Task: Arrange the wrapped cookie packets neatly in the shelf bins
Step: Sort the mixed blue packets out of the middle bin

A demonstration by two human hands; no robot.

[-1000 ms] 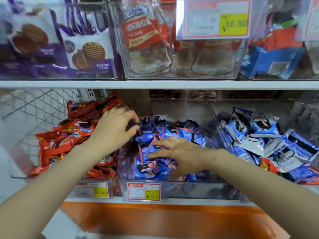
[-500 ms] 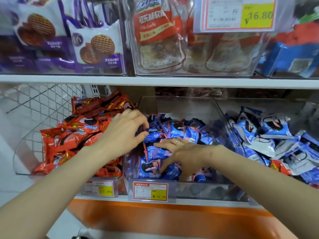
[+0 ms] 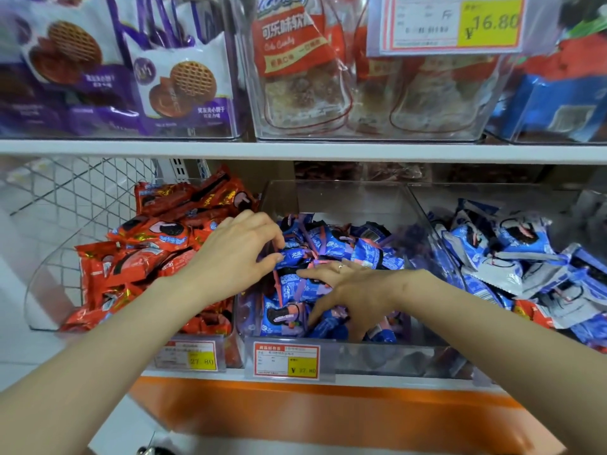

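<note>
Left hand (image 3: 239, 254) pinches a blue packet (image 3: 295, 256), long axis left-right; right hand (image 3: 348, 290) lies flat and spread on the middle bin (image 3: 345, 201) – jumbled blue packets; red packets (image 3: 147, 257) left.

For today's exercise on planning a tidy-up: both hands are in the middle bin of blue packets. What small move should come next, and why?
Probably the left hand should lift the blue packet pinched at its fingertips and lay it flat. The packets in the middle bin lie jumbled at odd angles, and the right hand rests spread on the pile, steadying it.
</note>
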